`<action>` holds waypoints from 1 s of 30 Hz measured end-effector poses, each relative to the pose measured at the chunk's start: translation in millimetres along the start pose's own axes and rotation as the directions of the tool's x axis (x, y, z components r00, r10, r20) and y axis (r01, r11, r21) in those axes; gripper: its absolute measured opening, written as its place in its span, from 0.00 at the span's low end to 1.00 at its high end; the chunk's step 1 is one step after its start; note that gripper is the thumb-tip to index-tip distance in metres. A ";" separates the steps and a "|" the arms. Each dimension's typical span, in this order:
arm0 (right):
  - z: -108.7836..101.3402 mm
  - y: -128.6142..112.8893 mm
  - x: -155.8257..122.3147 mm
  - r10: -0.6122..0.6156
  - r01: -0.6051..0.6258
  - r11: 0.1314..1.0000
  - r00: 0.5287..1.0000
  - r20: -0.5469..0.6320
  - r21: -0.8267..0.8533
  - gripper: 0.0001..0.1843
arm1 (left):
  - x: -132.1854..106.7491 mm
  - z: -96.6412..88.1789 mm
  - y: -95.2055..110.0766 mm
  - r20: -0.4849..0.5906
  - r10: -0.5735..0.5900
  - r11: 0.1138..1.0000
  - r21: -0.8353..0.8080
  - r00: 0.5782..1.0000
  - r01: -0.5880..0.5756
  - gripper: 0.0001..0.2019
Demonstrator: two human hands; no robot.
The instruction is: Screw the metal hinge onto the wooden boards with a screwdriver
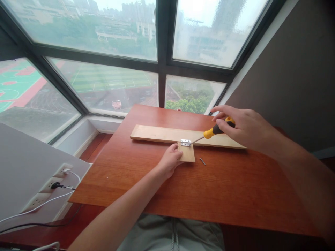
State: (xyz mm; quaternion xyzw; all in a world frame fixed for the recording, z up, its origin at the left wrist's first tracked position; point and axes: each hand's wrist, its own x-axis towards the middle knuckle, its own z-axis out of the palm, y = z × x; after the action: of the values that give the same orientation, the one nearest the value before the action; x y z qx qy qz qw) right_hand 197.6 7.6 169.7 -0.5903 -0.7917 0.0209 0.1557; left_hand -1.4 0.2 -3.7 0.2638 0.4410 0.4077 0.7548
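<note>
A long pale wooden plank (157, 134) lies across the far part of the reddish table (209, 188). A small wooden block (188, 155) butts against its near edge, and a small metal hinge (185, 142) bridges the two. My left hand (170, 161) is closed on the block's left side, pressing it in place. My right hand (242, 127) grips a yellow and black screwdriver (217, 130) whose thin shaft slants down left, its tip at the hinge. A loose dark screw (202, 161) lies on the table just right of the block.
Large windows (110, 83) stand behind the table. A wall (293, 76) runs along the right. At the left, a white surface carries power sockets (49, 186) with plugged cables. My lap in grey fabric (172, 233) shows below the table's near edge.
</note>
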 end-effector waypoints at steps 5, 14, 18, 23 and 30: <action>-2.4 3.5 -1.7 -0.069 0.066 0.994 0.997 0.028 0.083 0.27 | -0.7 0.3 0.4 -0.008 -0.005 1.000 0.000 1.000 0.005 0.14; 2.8 7.2 0.9 0.057 -0.057 0.997 0.998 0.002 0.051 0.19 | -0.5 0.2 0.1 -0.001 0.000 1.000 -0.004 1.000 0.000 0.15; 0.6 9.1 -1.5 -0.012 0.013 0.996 1.000 -0.018 0.089 0.19 | -0.1 -0.2 -0.2 0.000 -0.003 1.000 0.008 1.000 0.003 0.14; 0.2 10.5 -0.9 0.025 -0.029 0.988 0.999 0.023 0.150 0.17 | -0.1 -0.4 -0.2 -0.001 -0.002 1.000 0.005 1.000 0.002 0.14; 0.9 13.9 0.0 0.049 -0.051 0.996 0.999 0.015 0.077 0.17 | 1.8 -1.0 -0.9 -0.003 0.002 1.000 -0.003 1.000 -0.002 0.15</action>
State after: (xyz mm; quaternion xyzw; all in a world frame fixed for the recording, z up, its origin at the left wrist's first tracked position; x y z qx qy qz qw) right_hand 210.3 12.0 165.8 -0.6034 -0.7763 0.0594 0.1725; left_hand -1.5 1.2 -5.7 0.2624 0.4414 0.4093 0.7542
